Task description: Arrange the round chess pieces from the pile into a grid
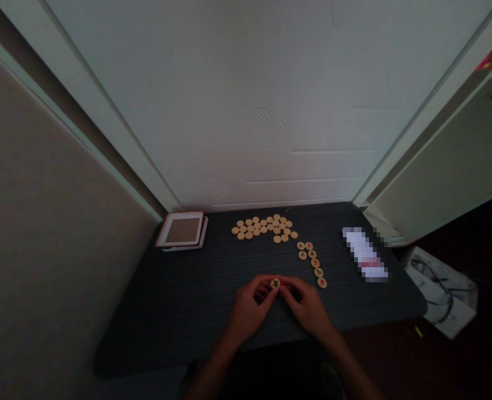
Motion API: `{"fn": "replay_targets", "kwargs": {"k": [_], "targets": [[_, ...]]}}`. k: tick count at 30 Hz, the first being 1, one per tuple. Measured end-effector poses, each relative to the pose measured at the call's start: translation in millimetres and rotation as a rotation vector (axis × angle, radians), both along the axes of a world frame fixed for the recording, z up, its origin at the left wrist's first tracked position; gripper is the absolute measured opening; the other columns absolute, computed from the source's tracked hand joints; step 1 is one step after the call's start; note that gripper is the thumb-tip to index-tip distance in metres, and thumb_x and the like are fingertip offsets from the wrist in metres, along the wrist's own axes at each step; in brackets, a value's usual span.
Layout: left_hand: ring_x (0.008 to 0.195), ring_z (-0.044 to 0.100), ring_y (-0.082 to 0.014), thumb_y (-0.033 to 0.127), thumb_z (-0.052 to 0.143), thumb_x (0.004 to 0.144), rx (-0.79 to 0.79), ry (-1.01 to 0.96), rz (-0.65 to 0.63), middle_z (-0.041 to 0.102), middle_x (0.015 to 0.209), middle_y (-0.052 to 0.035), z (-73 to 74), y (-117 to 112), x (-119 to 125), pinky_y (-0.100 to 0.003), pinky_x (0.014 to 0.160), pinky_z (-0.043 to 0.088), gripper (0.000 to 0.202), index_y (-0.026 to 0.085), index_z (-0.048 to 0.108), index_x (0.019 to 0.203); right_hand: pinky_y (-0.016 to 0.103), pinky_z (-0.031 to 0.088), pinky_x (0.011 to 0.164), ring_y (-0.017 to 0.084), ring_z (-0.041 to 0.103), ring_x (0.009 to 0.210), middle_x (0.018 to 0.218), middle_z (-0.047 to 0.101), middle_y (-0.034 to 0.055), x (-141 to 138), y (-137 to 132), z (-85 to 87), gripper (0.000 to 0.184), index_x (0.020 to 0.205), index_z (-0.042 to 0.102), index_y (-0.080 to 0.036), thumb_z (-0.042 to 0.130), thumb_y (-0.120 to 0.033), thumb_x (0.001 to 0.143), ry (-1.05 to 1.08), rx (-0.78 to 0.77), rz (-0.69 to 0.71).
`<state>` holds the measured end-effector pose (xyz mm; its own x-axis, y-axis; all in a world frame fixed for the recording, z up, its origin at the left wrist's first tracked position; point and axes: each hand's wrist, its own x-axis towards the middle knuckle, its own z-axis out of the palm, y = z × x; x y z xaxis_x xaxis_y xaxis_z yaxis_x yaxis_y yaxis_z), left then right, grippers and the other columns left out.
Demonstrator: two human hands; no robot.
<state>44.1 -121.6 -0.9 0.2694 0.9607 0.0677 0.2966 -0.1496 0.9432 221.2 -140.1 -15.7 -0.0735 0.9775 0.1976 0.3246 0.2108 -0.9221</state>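
A round wooden xiangqi piece (274,283) with a dark character faces up between my two hands. My left hand (252,304) pinches its left side with thumb and fingers. From the right, my right hand (305,305) has its thumb and fingertips closed on the same piece. Just right of my hands, several pieces with red or dark characters (314,263) lie in a bent line on the table. Farther back, a loose cluster of pieces (257,232) shows plain, unmarked faces.
A dark table (179,311) carries everything. At its back left sits an open box with a lid (183,230). A pixelated pale object (364,253) lies on the right. A white wall panel (229,111) rises behind; a white container with cables (441,294) stands beyond the right edge.
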Motion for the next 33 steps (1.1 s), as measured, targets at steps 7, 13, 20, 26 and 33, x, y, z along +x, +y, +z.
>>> {"fn": "replay_targets", "kwargs": {"k": [7, 13, 20, 26, 33], "targets": [[0.086, 0.073, -0.0181, 0.031, 0.063, 0.093, -0.017, -0.024, -0.018, 0.077, 0.1, -0.0045, -0.3, 0.8, -0.4, -0.028, 0.077, 0.059, 0.019, 0.023, 0.068, 0.109, 0.036, 0.055, 0.094, 0.022, 0.07, 0.103, 0.112, 0.074, 0.0067, -0.9, -0.8, 2.2, 0.025, 0.118, 0.071, -0.024, 0.058, -0.03, 0.097, 0.016, 0.002, 0.018], [0.086, 0.073, -0.017, 0.029, 0.064, 0.092, 0.003, 0.011, -0.019, 0.076, 0.099, -0.0023, -5.5, 1.2, -1.9, -0.028, 0.076, 0.058, 0.017, 0.024, 0.066, 0.107, 0.034, 0.055, 0.09, 0.022, 0.07, 0.098, 0.106, 0.075, 0.0064, -1.6, 0.1, 2.2, 0.023, 0.113, 0.072, -0.024, 0.059, -0.033, 0.097, 0.011, 0.0, 0.02], [0.084, 0.074, -0.0181, 0.034, 0.064, 0.093, -0.018, -0.007, -0.001, 0.077, 0.094, -0.0019, -6.1, 0.7, -0.9, -0.029, 0.078, 0.059, 0.014, 0.023, 0.067, 0.102, 0.033, 0.054, 0.09, 0.021, 0.069, 0.098, 0.104, 0.074, 0.006, -1.2, 0.5, 3.6, 0.022, 0.11, 0.072, -0.024, 0.054, -0.031, 0.099, -0.001, 0.007, 0.038], [0.084, 0.074, -0.0187, 0.034, 0.06, 0.095, -0.041, -0.042, 0.012, 0.077, 0.091, -0.0019, -5.7, 0.8, -0.5, -0.029, 0.078, 0.058, 0.013, 0.023, 0.065, 0.101, 0.03, 0.055, 0.078, 0.018, 0.067, 0.084, 0.097, 0.072, 0.0052, -5.8, -1.6, 0.4, 0.025, 0.119, 0.068, -0.024, 0.059, -0.03, 0.096, -0.07, 0.049, 0.064], [0.085, 0.073, -0.0191, 0.033, 0.056, 0.097, -0.02, -0.035, 0.011, 0.077, 0.092, -0.0022, -1.1, 2.4, -1.6, -0.029, 0.078, 0.057, 0.016, 0.023, 0.068, 0.098, 0.029, 0.055, 0.073, 0.018, 0.067, 0.08, 0.093, 0.072, 0.0042, -9.7, -3.6, -3.9, 0.024, 0.115, 0.07, -0.025, 0.064, -0.034, 0.094, -0.122, 0.046, 0.012]]}}
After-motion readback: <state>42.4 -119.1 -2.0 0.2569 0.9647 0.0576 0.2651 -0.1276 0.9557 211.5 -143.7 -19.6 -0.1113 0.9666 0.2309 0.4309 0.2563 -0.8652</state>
